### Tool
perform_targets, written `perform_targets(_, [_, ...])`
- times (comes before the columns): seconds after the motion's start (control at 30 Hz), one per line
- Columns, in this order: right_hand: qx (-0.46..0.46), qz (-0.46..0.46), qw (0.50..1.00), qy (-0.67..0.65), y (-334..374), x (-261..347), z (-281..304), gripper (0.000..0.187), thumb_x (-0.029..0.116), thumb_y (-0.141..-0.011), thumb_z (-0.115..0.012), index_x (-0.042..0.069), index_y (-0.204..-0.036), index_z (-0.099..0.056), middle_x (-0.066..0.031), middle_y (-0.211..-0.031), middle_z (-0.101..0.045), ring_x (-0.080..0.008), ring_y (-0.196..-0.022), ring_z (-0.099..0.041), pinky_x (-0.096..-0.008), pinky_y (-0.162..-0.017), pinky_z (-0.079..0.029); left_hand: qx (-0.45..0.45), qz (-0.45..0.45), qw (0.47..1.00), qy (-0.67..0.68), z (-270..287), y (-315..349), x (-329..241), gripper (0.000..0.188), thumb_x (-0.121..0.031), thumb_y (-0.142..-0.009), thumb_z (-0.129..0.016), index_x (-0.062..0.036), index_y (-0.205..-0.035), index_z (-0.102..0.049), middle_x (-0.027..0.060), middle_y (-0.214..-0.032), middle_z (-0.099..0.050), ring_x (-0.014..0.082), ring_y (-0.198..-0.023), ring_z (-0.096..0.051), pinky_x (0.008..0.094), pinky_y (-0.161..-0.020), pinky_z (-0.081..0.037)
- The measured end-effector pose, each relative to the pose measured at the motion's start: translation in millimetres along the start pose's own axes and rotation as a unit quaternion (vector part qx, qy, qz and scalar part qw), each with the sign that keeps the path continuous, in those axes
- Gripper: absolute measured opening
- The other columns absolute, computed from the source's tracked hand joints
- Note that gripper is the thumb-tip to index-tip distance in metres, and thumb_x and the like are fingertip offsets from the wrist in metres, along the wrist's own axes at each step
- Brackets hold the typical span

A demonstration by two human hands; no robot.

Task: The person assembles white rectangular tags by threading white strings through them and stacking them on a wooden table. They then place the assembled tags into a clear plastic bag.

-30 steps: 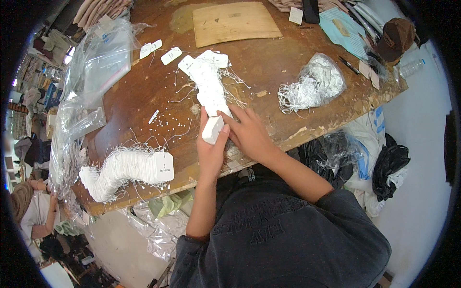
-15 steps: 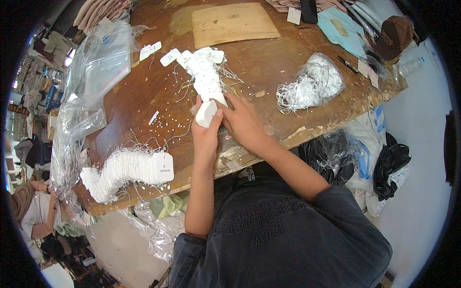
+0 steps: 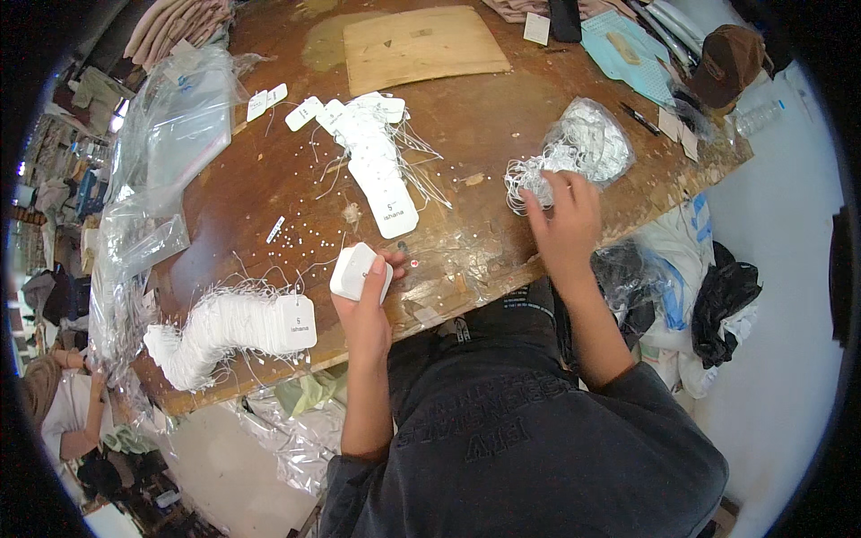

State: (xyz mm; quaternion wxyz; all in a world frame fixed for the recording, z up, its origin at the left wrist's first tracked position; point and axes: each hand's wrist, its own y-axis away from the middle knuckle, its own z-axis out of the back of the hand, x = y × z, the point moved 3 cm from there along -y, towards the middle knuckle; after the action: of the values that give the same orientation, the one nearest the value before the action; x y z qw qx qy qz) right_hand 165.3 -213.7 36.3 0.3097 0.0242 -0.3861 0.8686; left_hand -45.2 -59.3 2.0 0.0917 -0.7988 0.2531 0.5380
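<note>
The left hand [image 3: 366,300] grips a small stack of white tags [image 3: 357,271], fingers closed around it, just above the near edge of the wooden counter [image 3: 502,134]. The right hand [image 3: 563,220] rests farther right, its fingers curled into a tangle of white strings [image 3: 531,179] that spills from a clear bag [image 3: 594,142]; the fingertips pinch at the strings, though how firmly cannot be told.

Between the hands and farther back, a fanned row of tags [image 3: 377,161] lies flat on the counter, loose strings trailing from it. At the left near corner a long curved stack of strung tags [image 3: 229,327] lies on its side. Clear plastic bags [image 3: 170,143] pile along the left edge. A sheet of brown cardboard [image 3: 421,45] lies at the far side, and a brown cap [image 3: 726,58] and a pen [image 3: 639,117] sit at the far right.
</note>
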Motion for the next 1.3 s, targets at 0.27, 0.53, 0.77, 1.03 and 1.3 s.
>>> perform_targets(0.27, [0.007,0.018,0.996,-0.083,-6,5,0,0.01,0.013,-0.08,-0.069,0.005,-0.083,-0.063,-0.0108,-0.082,-0.06,-0.0311,-0.077,-0.057,-0.0412,-0.067,-0.046,0.045,0.025,0.999,-0.016,-5,10,9,0.024,-0.009,-0.091,-0.062,0.0001,-0.111,-0.054,0.0109,-0.095,-0.065,0.0224,-0.089,-0.065,0.0342,-0.073,-0.053])
perform_targets(0.53, [0.198,0.031,0.923,-0.327,29,95,-27,0.012,0.013,-0.088,-0.062,0.001,-0.086,-0.058,-0.0116,-0.082,-0.06,-0.0309,-0.082,-0.057,-0.0393,-0.071,-0.044,0.075,0.051,0.996,0.014,-8,17,13,0.025,-0.007,-0.09,-0.062,-0.001,-0.112,-0.055,0.0099,-0.102,-0.064,0.0192,-0.088,-0.065,0.0315,-0.072,-0.052])
perform_targets(0.77, [0.321,-0.112,0.79,-0.511,31,94,-34,0.021,0.02,-0.093,-0.06,0.001,-0.084,-0.056,-0.011,-0.076,-0.057,-0.0222,-0.069,-0.056,-0.0351,-0.062,-0.044,0.114,0.071,0.991,0.0,-4,18,14,0.029,-0.008,-0.089,-0.066,-0.0012,-0.115,-0.057,0.0067,-0.104,-0.063,0.0131,-0.089,-0.063,0.0267,-0.076,-0.051])
perform_targets(1.03, [0.369,-0.215,0.66,-0.618,36,83,-35,0.023,0.019,-0.1,-0.051,0.002,-0.086,-0.057,-0.0009,-0.081,-0.058,-0.0097,-0.078,-0.054,-0.0271,-0.072,-0.044,0.126,0.059,0.99,-0.021,-1,12,12,0.026,-0.007,-0.088,-0.065,-0.0004,-0.111,-0.056,0.0071,-0.091,-0.065,0.0135,-0.084,-0.063,0.0267,-0.074,-0.05])
perform_targets(1.3, [0.298,-0.316,0.497,-0.751,36,70,-47,0.019,0.019,-0.1,-0.051,0.002,-0.096,-0.059,-0.0045,-0.08,-0.06,-0.0114,-0.074,-0.056,-0.0267,-0.07,-0.047,0.118,0.037,0.992,0.029,-3,1,-4,0.027,-0.007,-0.088,-0.064,0.0026,-0.112,-0.055,0.0122,-0.105,-0.064,0.0184,-0.085,-0.065,0.03,-0.073,-0.052])
